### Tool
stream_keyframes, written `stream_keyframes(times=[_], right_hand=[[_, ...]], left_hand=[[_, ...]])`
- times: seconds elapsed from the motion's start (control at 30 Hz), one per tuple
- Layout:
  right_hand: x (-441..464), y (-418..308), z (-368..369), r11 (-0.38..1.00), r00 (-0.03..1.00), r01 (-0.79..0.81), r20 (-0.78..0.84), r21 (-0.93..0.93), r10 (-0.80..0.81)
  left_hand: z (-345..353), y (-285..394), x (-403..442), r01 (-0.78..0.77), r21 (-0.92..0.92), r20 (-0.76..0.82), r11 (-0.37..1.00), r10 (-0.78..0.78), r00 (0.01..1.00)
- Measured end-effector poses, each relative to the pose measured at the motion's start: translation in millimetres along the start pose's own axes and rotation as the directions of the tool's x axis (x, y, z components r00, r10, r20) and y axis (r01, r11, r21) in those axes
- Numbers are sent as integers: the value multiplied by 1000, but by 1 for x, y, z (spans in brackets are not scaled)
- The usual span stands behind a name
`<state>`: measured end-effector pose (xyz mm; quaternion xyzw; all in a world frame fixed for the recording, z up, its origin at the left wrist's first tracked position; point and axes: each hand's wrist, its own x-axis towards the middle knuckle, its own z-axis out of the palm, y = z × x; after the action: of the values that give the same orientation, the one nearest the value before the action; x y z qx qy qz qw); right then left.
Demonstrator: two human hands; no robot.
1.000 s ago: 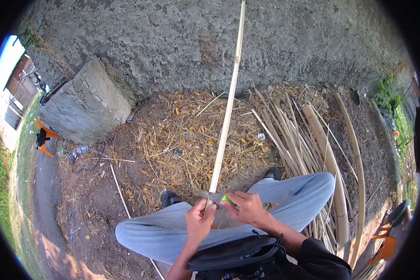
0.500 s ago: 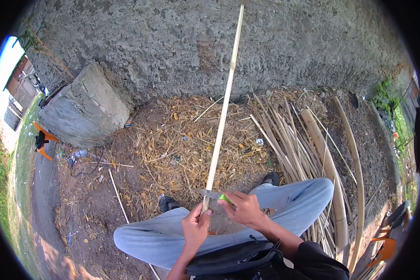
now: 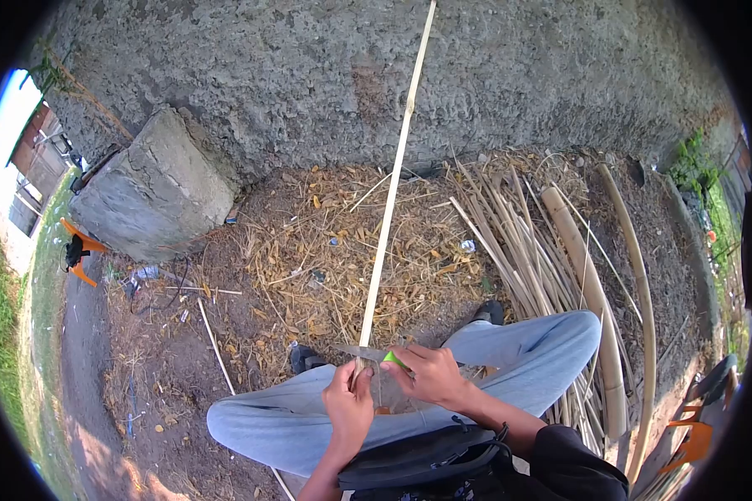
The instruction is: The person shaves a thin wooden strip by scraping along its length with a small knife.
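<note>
A long pale bamboo strip [image 3: 388, 219] runs from my lap up toward the wall. My left hand [image 3: 348, 399] is closed around its near end. In my right hand [image 3: 430, 373] is a knife [image 3: 390, 358] with a bright green handle, gripped in closed fingers. The knife's grey blade lies across the strip just beyond my left fingers, pointing left. Part of the handle is hidden inside my right hand.
Split bamboo strips [image 3: 514, 242] lie heaped on the right beside a thick bamboo pole [image 3: 589, 284] and a curved pole [image 3: 635, 259]. A concrete block [image 3: 159, 192] stands at left against the rough wall [image 3: 309, 83]. Shavings and dry leaves [image 3: 326, 250] cover the ground.
The knife and my right hand have shifted slightly left. The bamboo strip has turned in my left hand and now shows a narrower side.
</note>
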<state>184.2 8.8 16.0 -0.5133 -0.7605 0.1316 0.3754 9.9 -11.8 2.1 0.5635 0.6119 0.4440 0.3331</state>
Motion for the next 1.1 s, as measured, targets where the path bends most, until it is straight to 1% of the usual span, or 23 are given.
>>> stream_keyframes(times=[0.1, 0.13, 0.17, 0.23, 0.27, 0.33, 0.47, 0.57, 0.63, 0.67, 0.73, 0.8, 0.87, 0.93, 0.97, 1.03, 1.1], right_hand=[[0, 1, 1, 1000, 1000, 2, -1, 9, -2], [0, 2, 3, 1000, 1000, 10, -20, 26, -10], [-1, 3, 4, 999, 999, 19, -38, 43, -17], [-1, 2, 4, 998, 999, 20, -45, 51, -18], [-1, 1, 3, 998, 998, 21, -56, 59, -17], [0, -2, 0, 997, 998, 27, -58, 68, -23], [-1, -3, 1, 996, 997, 43, -69, 83, -37], [-2, -4, 1, 994, 997, 44, -74, 97, -37], [-2, -3, 0, 995, 996, 53, -80, 90, -46], [-1, -3, 0, 994, 995, 62, -82, 85, -55], [-1, -2, 1, 994, 995, 59, -92, 93, -50], [-2, 0, 1, 994, 994, 57, -100, 98, -47], [-1, 3, 4, 993, 986, 106, -135, 44, -99], [0, 4, 5, 991, 982, 130, -142, 5, -128], [2, 4, 5, 988, 977, 152, -144, -28, -154], [4, 5, 5, 983, 972, 173, -152, -63, -181], [5, 5, 5, 978, 968, 188, -149, -89, -200]], left_hand=[[-5, 11, 1, 56, -28, 44, 998, -55, 998], [-6, 13, 1, 91, -47, 68, 995, -88, 994], [-7, 12, 1, 93, -47, 66, 995, -90, 994], [-7, 7, -1, 167, -236, 146, 957, -135, 980], [-8, 3, -2, 168, -237, 144, 957, -136, 980], [-8, -2, -3, 278, -488, 259, 827, -167, 951], [-8, 9, -2, 284, -425, 230, 860, -201, 952], [-8, 10, -2, 312, -413, 271, 855, -212, 939], [-8, 10, -2, 390, -463, 330, 796, -254, 909], [-8, 10, -3, 389, -463, 332, 796, -251, 909], [-11, 11, -4, 433, -544, 361, 719, -265, 894], [-12, 10, -5, 431, -532, 363, 728, -264, 894], [-11, 10, -4, 422, -523, 364, 740, -254, 896], [-10, 11, -4, 358, -496, 297, 791, -232, 926], [-10, 9, -2, 352, -499, 297, 792, -225, 928], [-13, 5, -3, 414, -546, 354, 728, -247, 902], [-10, 12, -2, 405, -535, 323, 741, -264, 909]])
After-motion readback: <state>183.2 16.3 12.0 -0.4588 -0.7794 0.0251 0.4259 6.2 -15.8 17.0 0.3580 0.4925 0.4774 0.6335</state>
